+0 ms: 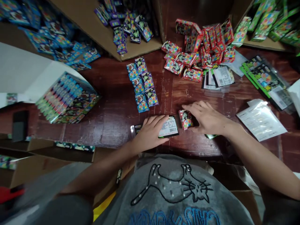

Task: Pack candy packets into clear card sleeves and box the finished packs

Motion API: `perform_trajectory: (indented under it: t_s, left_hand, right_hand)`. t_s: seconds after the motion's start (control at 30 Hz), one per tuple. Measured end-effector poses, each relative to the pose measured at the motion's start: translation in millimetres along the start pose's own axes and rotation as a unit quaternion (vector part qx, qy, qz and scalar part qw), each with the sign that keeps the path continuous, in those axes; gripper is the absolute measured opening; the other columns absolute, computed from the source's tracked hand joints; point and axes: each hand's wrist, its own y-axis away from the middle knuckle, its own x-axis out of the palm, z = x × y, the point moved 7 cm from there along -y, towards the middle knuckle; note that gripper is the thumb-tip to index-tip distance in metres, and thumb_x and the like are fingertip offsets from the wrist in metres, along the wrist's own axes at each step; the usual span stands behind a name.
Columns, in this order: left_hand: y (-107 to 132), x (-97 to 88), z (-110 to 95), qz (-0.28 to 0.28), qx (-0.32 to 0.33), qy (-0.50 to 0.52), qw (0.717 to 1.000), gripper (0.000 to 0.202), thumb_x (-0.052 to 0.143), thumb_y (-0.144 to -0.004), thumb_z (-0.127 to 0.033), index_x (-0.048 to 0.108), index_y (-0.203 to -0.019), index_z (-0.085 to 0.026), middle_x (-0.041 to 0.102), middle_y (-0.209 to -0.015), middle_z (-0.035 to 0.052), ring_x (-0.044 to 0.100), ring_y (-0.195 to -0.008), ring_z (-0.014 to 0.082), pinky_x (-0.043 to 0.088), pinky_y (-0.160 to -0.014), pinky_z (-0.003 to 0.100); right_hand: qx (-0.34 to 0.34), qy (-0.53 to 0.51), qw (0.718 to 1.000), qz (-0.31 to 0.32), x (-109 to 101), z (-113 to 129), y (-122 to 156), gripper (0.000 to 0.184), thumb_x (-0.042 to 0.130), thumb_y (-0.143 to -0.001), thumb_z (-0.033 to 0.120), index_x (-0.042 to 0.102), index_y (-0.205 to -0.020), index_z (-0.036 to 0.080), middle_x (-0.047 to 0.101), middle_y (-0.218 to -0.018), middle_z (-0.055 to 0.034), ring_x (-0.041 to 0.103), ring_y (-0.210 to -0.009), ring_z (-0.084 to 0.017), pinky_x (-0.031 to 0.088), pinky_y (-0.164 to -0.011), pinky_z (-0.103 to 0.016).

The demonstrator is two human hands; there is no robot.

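Observation:
My left hand [152, 131] lies with its fingers stretched over a flat black packet [172, 127] with a white barcode label, near the table's front edge. Part of that packet is hidden under the palm. Just to the right, my right hand [206, 118] has its thumb and fingers around a small red printed box [186, 119]. Something green and white shows a little beneath the right wrist. Ahead of the left hand, small blue boxes [138, 85] and purple boxes [148, 80] sit in two neat columns.
Loose red boxes [173, 66] are heaped at the back. Cartons hold purple boxes [142, 28] and green boxes [264, 25]. Blue boxes [63, 40] lie back left, near a wrapped stack of boxes [70, 98]. Black-green packets [264, 78] and white sheets [261, 122] are at right.

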Motion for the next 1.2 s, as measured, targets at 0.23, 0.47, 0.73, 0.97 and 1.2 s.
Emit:
perform_trajectory:
  t_s: [0.23,0.47,0.73,0.97,1.2]
  left_hand:
    - [3,2.2,2,-0.044,-0.010,0.035,0.998,0.093,0.087,-0.082,-0.040,0.039,-0.159,-0.019,0.058,-0.153,0.0151,0.053,-0.138,0.0336,0.040,-0.117,0.049]
    - [-1,6.5,3,-0.031,0.009,0.042,0.999,0.096,0.086,-0.081,-0.039,0.038,-0.161,-0.018,0.056,-0.155,0.0160,0.052,-0.141,0.0345,0.039,-0.119,0.050]
    - [0,4.4,4,-0.057,0.001,0.048,0.997,0.091,0.084,-0.083,-0.038,0.040,-0.159,-0.019,0.056,-0.155,0.0143,0.052,-0.139,0.0340,0.040,-0.118,0.051]
    - [-3,11.1,-11,-0.013,0.080,0.036,0.996,0.092,0.082,-0.085,-0.040,0.037,-0.162,-0.019,0.054,-0.156,0.0156,0.049,-0.140,0.0347,0.038,-0.118,0.050]
    - [-8,4.4,-18,0.039,0.111,-0.035,0.992,0.079,0.078,-0.092,-0.041,0.044,-0.162,-0.030,0.047,-0.163,0.0141,0.046,-0.140,0.0380,0.037,-0.113,0.053]
  right_hand:
    - [0.018,-0.041,0.999,-0.019,19,25,13,0.077,0.073,-0.093,0.047,0.046,-0.157,0.014,0.058,-0.141,-0.0217,0.062,-0.123,-0.040,0.056,-0.103,-0.058]
    - [0.024,-0.050,0.998,-0.039,28,40,23,0.084,0.064,-0.100,0.044,0.025,-0.168,0.015,0.054,-0.145,-0.0240,0.061,-0.133,-0.042,0.058,-0.108,-0.057]
    - [0.076,0.016,0.982,-0.169,8,52,45,0.079,0.067,-0.100,0.039,0.033,-0.165,0.008,0.063,-0.138,-0.0272,0.066,-0.124,-0.042,0.061,-0.100,-0.060]
    - [-0.018,-0.079,0.995,-0.057,22,47,42,0.075,0.069,-0.099,0.044,0.041,-0.163,0.014,0.054,-0.157,-0.0249,0.061,-0.140,-0.039,0.058,-0.111,-0.056]
    - [-0.062,-0.065,0.995,0.031,-5,-1,77,0.099,0.078,-0.091,0.035,0.020,-0.172,0.035,0.027,-0.179,-0.0096,0.028,-0.163,-0.041,0.024,-0.129,-0.075]
